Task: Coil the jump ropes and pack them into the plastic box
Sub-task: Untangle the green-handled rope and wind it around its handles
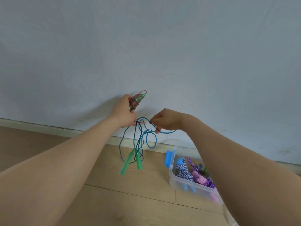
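Observation:
My left hand [124, 111] grips a coiled jump rope [136, 101] whose pinkish-brown cord is wound round green handles, and it also holds the top of a blue jump rope [150, 141]. The blue cord hangs in loose loops, its two green handles [131, 161] dangling above the floor. My right hand [164, 120] pinches the blue cord a little to the right of the left hand. At the lower right stands the clear plastic box [172, 178], holding a blue-and-white coiled rope [184, 171] and a purple rope with pink handles [203, 179].
A blue latch [169, 158] sits on the box's far end. The wooden floor [114, 201] meets a pale wall [146, 46] along a light skirting board [40, 128]. My right forearm covers the near right part of the box.

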